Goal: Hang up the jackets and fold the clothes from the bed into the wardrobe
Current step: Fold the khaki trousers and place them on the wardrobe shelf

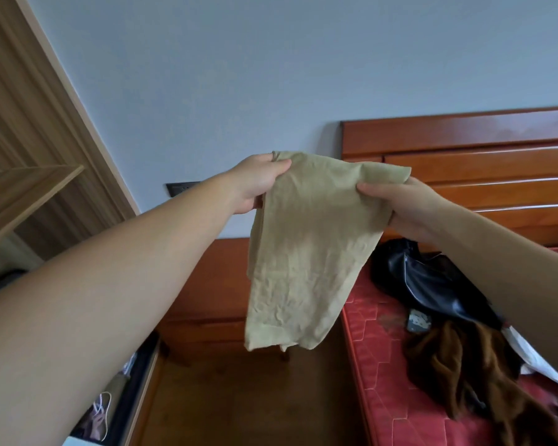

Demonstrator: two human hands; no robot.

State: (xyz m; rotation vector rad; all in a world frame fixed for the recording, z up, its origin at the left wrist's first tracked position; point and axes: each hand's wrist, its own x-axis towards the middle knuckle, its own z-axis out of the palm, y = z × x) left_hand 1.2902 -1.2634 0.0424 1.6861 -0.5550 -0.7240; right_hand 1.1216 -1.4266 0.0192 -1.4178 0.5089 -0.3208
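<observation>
A beige, wrinkled garment (306,252) hangs in the air in front of me, folded to a narrow panel. My left hand (256,185) pinches its upper left corner and my right hand (406,209) grips its upper right edge. On the bed's red mattress (387,381) at the right lie a black shiny jacket (432,281), a brown garment (461,371) and a bit of white cloth (535,358). The wooden wardrobe (29,140) stands at the left with a bare shelf (23,191).
A reddish wooden nightstand (213,300) sits between wardrobe and bed, under the hanging garment. The bed's wooden headboard (480,162) stands against the grey wall. A low drawer with small items (110,410) is open at bottom left. Wooden floor (248,403) lies below.
</observation>
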